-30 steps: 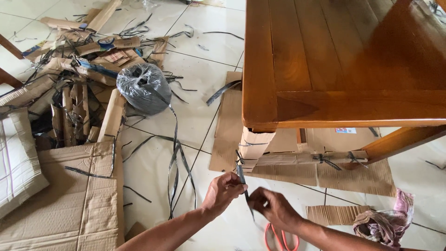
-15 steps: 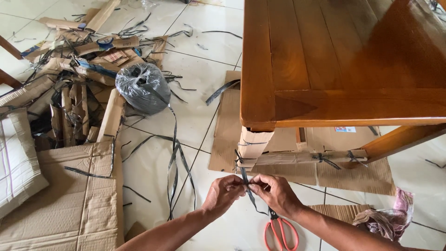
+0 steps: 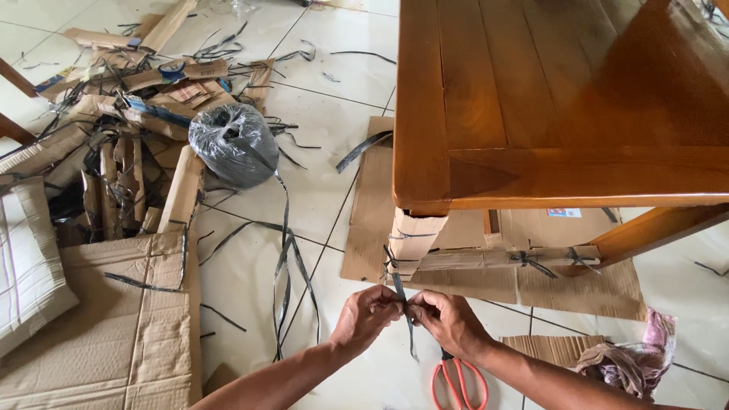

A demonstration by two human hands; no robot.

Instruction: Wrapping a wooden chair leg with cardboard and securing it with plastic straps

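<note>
My left hand (image 3: 367, 315) and my right hand (image 3: 448, 322) meet low in the view, both pinching a thin black plastic strap (image 3: 398, 289). The strap runs up to the cardboard-wrapped leg (image 3: 412, 240) of a polished wooden table (image 3: 547, 99), where other black ties circle the cardboard. A loose end of the strap hangs down between my hands. Orange-handled scissors (image 3: 458, 383) lie on the white tiled floor just below my right hand.
A grey-black roll of strapping (image 3: 234, 142) sits on the floor to the left, trailing strands. Flattened cardboard (image 3: 114, 334) and scraps pile up at left. Cardboard sheets (image 3: 585, 288) lie under the table. A crumpled cloth (image 3: 630, 364) rests at lower right.
My right hand moved up and left to meet my left hand on the strap, uncovering the scissors. Over the last half second the hands have barely shifted.
</note>
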